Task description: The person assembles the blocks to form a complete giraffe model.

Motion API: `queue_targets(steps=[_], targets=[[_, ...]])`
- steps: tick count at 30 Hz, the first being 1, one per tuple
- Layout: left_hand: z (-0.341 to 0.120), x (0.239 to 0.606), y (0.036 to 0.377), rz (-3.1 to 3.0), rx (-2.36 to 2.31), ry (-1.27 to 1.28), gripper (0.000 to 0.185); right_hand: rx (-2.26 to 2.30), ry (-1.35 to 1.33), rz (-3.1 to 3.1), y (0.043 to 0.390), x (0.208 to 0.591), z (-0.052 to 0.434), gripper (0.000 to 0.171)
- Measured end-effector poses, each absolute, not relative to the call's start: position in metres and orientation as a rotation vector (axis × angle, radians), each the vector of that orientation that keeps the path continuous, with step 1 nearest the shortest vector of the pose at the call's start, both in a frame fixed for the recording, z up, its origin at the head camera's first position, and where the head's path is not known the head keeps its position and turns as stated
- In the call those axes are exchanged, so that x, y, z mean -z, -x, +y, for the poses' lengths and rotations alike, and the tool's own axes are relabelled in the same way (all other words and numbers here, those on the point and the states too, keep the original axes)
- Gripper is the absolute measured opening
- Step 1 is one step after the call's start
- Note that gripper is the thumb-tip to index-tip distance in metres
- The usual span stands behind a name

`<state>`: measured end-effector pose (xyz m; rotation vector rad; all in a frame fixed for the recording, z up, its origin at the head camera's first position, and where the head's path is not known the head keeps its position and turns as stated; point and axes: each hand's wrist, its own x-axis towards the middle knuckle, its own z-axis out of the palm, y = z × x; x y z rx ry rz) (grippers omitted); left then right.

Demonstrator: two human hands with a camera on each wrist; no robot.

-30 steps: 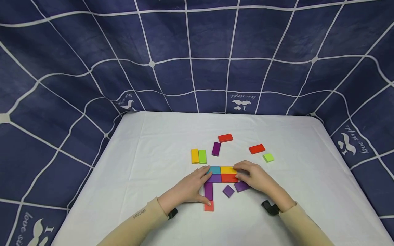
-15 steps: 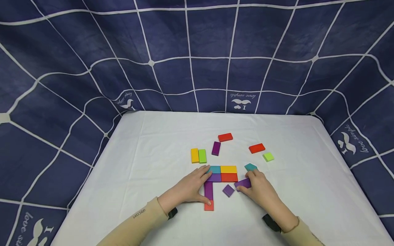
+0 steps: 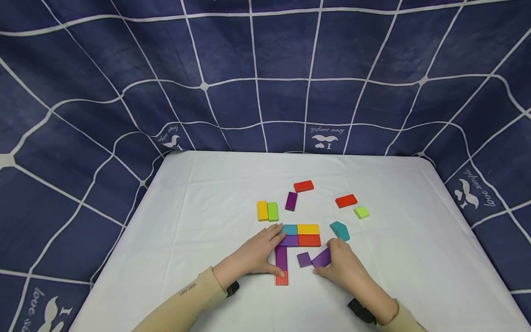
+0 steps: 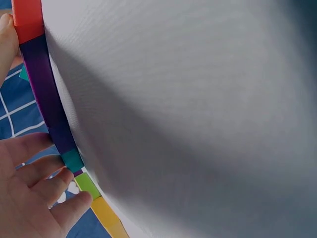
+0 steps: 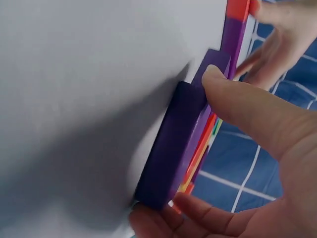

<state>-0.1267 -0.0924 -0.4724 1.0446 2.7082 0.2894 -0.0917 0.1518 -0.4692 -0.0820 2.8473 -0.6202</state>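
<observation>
My left hand [image 3: 258, 252] lies spread along the left of a flat arrangement of coloured blocks. Its thumb touches the lower red block [image 3: 282, 281], below an upright purple block [image 3: 281, 257]. The fingertips reach the teal block [image 3: 291, 228] and the purple block [image 3: 291, 240] under it. A yellow block [image 3: 308, 229] and a red block [image 3: 309, 240] complete these two rows. My right hand [image 3: 343, 262] grips a loose purple rectangular block [image 5: 171, 144] between thumb and fingers, tilted, one corner right at a small purple square block [image 3: 304, 259].
Beyond my right hand lies a teal angled block [image 3: 340, 230]. Farther back are a yellow block [image 3: 262, 210] beside a green one [image 3: 272, 211], a dark purple block [image 3: 292, 201], two red blocks [image 3: 304, 186] and a small green block [image 3: 362, 212]. A white cloth [image 3: 224, 180] covers the table.
My right hand has left the yellow and red blocks and come nearer, taking hold of the purple rectangular block and tilting it. The small purple square has turned. The teal angled block is uncovered.
</observation>
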Motion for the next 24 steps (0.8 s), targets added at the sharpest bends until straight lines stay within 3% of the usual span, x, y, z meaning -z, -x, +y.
queue_targets(steps=[10, 24], targets=[[-0.092, 0.471, 0.126, 2.705, -0.274, -1.029, 0.106, 0.549, 0.443, 2.942, 0.080, 0.467, 0.144, 0.062], [-0.093, 0.473, 0.127, 2.700, -0.277, -1.034, 0.106, 0.526, 0.671, 2.996, 0.081, 0.470, 0.154, 0.056]])
